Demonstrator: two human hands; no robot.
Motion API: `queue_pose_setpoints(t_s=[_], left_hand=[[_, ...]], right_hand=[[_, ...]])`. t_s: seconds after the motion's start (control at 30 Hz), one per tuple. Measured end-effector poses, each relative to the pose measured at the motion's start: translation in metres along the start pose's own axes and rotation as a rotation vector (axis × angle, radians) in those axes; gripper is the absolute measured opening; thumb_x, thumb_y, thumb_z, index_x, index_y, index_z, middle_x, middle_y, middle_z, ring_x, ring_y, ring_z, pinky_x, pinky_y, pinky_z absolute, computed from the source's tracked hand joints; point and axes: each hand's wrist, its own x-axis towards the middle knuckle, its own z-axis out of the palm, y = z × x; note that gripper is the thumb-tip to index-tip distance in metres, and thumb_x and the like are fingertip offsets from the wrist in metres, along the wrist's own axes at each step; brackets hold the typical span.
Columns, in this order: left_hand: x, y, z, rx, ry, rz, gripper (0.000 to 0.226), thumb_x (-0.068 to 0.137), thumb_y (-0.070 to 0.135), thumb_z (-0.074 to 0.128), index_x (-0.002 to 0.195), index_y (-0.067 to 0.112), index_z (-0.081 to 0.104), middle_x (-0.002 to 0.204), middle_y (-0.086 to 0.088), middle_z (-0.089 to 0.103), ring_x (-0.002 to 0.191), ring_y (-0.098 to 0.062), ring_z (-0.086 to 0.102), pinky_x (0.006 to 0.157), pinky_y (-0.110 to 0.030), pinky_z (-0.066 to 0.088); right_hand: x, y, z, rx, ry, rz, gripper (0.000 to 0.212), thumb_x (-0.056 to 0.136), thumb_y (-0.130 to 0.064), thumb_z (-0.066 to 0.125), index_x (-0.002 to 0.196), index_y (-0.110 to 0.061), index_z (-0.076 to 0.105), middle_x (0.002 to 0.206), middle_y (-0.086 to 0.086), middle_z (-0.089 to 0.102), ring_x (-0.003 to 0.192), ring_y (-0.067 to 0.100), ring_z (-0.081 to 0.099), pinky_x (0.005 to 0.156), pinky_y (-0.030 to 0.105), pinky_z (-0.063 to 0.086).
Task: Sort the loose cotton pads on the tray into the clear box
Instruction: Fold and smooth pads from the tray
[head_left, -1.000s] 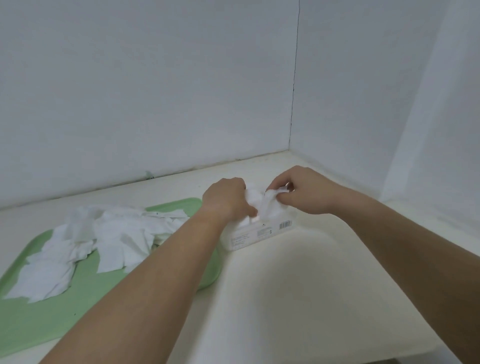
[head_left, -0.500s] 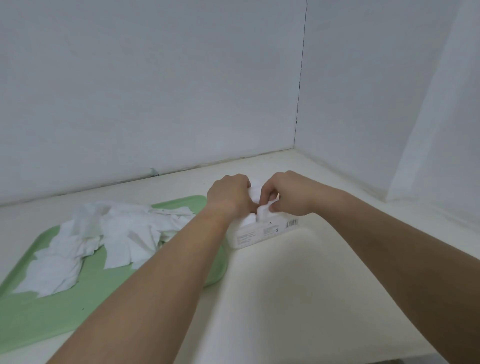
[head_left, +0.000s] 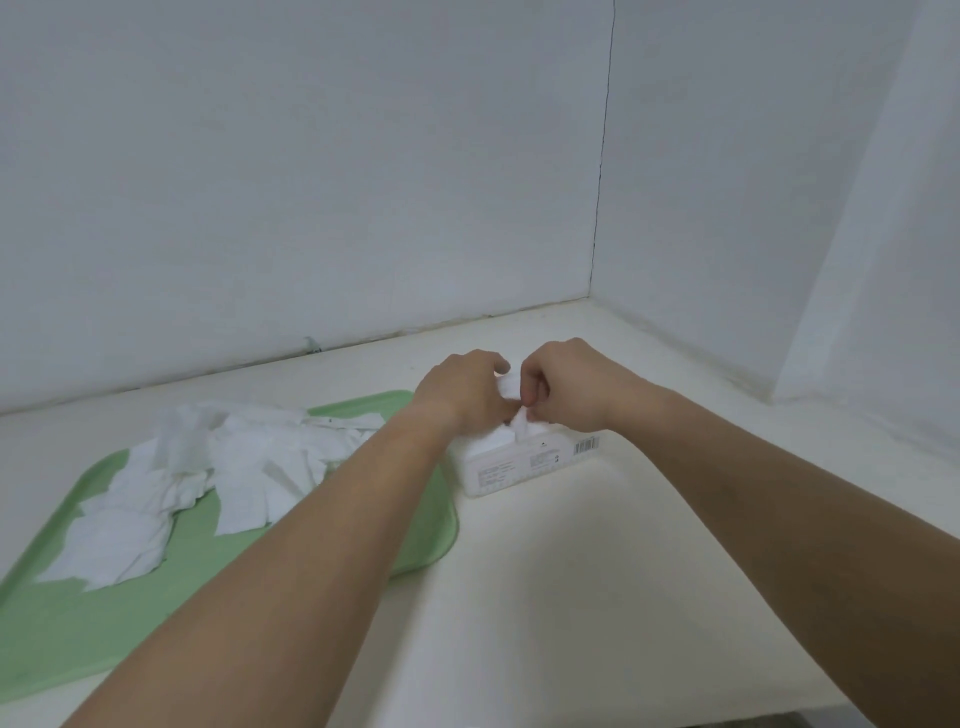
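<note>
bare left hand (head_left: 462, 387), bare right hand (head_left: 566, 384), both forearms uncovered to the frame edge

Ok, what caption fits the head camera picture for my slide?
Left hand and right hand tuck cotton pads into the clear box beside the green tray of loose pads.

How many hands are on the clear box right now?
2. The left hand is over the top of the clear box, on the tray side; the right hand is beside it, pinching a cotton pad. The left hand's fingertips are hidden.
</note>
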Motion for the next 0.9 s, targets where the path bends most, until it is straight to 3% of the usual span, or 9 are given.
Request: queue_pose_setpoints(t_s=[0.13, 0.27, 0.4, 0.57, 0.7, 0.83, 0.9], left_hand=[[-0.012, -0.010, -0.010, -0.260, 0.053, 0.045, 0.055, 0.094, 0.040, 0.065, 0.144, 0.023, 0.053, 0.141, 0.006, 0.060, 0.129, -0.012, 0.056, 0.108, -0.029, 0.042], [-0.037, -0.025, -0.024, -0.350, 0.255, 0.054, 0.035, 0.098, 0.030, 0.059, 0.131, 0.023, 0.064, 0.123, 0.005, 0.069, 0.115, -0.014, 0.065, 0.105, -0.034, 0.046], [-0.077, -0.054, -0.038, -0.514, 0.484, -0.032, 0.018, 0.097, 0.020, 0.057, 0.108, 0.027, 0.069, 0.103, 0.005, 0.072, 0.089, -0.017, 0.068, 0.089, -0.035, 0.053], [-0.127, -0.098, -0.057, -0.563, 0.586, -0.159, 0.022, 0.092, 0.012, 0.058, 0.088, 0.032, 0.066, 0.095, 0.004, 0.072, 0.087, -0.021, 0.068, 0.085, -0.036, 0.053], [-0.164, -0.139, -0.068, -0.516, 0.600, -0.254, 0.024, 0.093, 0.008, 0.056, 0.086, 0.028, 0.068, 0.093, 0.004, 0.072, 0.089, -0.022, 0.067, 0.084, -0.034, 0.053], [-0.200, -0.186, -0.071, -0.431, 0.573, -0.391, 0.022, 0.094, 0.002, 0.053, 0.096, 0.017, 0.070, 0.102, -0.003, 0.071, 0.090, -0.024, 0.064, 0.069, -0.017, 0.045], [-0.216, -0.206, -0.068, -0.372, 0.528, -0.453, 0.027, 0.093, -0.001, 0.050, 0.099, 0.017, 0.068, 0.104, -0.002, 0.069, 0.099, -0.021, 0.062, 0.080, -0.021, 0.041]], right_hand=[[-0.004, -0.006, 0.003, -0.185, 0.034, 0.098, 0.010, 0.083, -0.023, 0.069, 0.079, -0.026, 0.060, 0.089, -0.005, 0.063, 0.083, 0.021, 0.063, 0.071, 0.032, 0.051], [-0.010, -0.016, -0.001, -0.392, 0.106, 0.140, 0.010, 0.084, -0.029, 0.064, 0.089, -0.021, 0.062, 0.090, -0.001, 0.064, 0.079, 0.024, 0.064, 0.067, 0.030, 0.045], [-0.012, -0.057, -0.010, -0.233, 0.175, 0.064, 0.012, 0.085, -0.034, 0.064, 0.080, -0.026, 0.058, 0.093, -0.005, 0.064, 0.086, 0.023, 0.063, 0.072, 0.032, 0.046], [-0.008, -0.129, 0.015, -0.095, 0.171, -0.066, 0.011, 0.082, -0.033, 0.065, 0.077, -0.029, 0.057, 0.094, -0.007, 0.065, 0.087, 0.021, 0.062, 0.073, 0.032, 0.048], [-0.005, -0.166, 0.049, 0.021, 0.106, -0.089, 0.020, 0.082, -0.033, 0.065, 0.070, -0.028, 0.050, 0.092, -0.007, 0.065, 0.085, 0.021, 0.062, 0.068, 0.030, 0.042], [-0.002, -0.192, 0.084, 0.132, 0.065, -0.081, 0.021, 0.081, -0.036, 0.066, 0.069, -0.027, 0.050, 0.086, -0.007, 0.065, 0.083, 0.021, 0.063, 0.069, 0.031, 0.047], [-0.001, -0.202, 0.098, 0.216, 0.062, -0.085, 0.022, 0.083, -0.037, 0.066, 0.070, -0.025, 0.053, 0.084, -0.008, 0.064, 0.082, 0.020, 0.063, 0.073, 0.033, 0.051]])
